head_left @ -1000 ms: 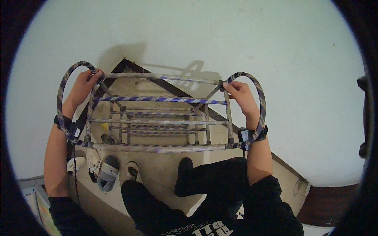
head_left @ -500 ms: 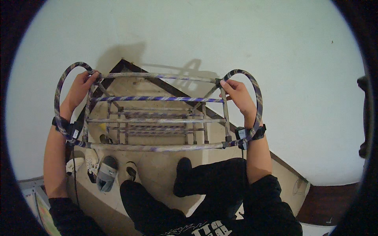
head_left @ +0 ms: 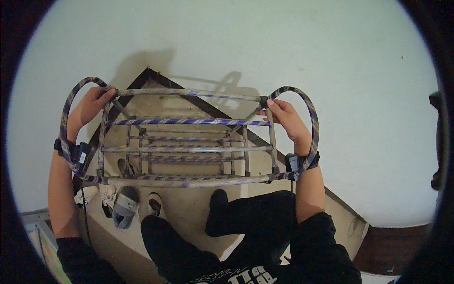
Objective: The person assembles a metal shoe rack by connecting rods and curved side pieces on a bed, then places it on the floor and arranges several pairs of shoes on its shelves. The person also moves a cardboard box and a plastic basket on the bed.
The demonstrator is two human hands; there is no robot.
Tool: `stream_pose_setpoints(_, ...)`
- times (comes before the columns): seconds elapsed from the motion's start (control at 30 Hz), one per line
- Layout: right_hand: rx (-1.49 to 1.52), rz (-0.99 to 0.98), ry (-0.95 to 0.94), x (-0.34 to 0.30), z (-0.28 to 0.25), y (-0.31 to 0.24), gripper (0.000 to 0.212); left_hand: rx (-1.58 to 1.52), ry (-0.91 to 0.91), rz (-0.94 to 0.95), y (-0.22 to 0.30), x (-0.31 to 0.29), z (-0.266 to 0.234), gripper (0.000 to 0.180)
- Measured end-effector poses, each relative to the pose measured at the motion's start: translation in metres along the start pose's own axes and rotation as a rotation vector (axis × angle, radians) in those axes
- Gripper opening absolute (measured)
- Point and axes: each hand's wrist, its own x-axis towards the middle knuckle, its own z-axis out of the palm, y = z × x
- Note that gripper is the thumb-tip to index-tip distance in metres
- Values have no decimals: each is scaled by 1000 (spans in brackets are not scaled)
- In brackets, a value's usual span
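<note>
A tiered shoe rack (head_left: 189,122) of thin tubes, wrapped in a beige, brown and purple swirl pattern, stands before me. Its lower tiers show through the top rods. At the left end, my left hand (head_left: 91,105) reaches through a curved loop (head_left: 66,111) and pinches the far corner of the top frame. On the opposite side, my right hand (head_left: 285,118) passes through the other loop (head_left: 315,125). Its thumb presses the dark far-right corner joint (head_left: 264,100), with the fingers partly hidden behind the tube. Both wrists wear black straps with small boxes.
White walls meet at a corner behind the rack, with a dark baseboard (head_left: 203,106). Several shoes lie on the tiled floor at left, including a grey slipper (head_left: 126,207). My black-trousered legs are below the rack. A dark reddish-brown panel (head_left: 395,250) is at lower right.
The rack's left end and my left hand have shifted slightly left and toward me. My right hand keeps its hold at the corner, with little movement.
</note>
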Motion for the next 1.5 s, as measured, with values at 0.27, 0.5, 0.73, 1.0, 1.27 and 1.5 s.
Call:
stream_pose_setpoints(0.27,-22,-14,19,-1,0,2,40,-455,-58,240,-19,-19,8,49)
stream_pose_setpoints(0.5,-4,-12,13,-1,3,-1,41,-378,-26,252,-41,-1,26,41)
stream_pose_setpoints(0.73,-25,1,19,0,1,1,41,-271,90,206,-35,9,27,20)
stream_pose_setpoints(1.0,-58,-44,31,0,1,0,41,-369,-10,89,-24,16,18,10)
stream_pose_setpoints(1.27,-38,-46,23,0,2,0,40,-257,107,191,-38,12,30,11)
stream_pose_setpoints(1.5,-85,-87,21,-1,2,-3,40,28,155,179,-59,14,28,16)
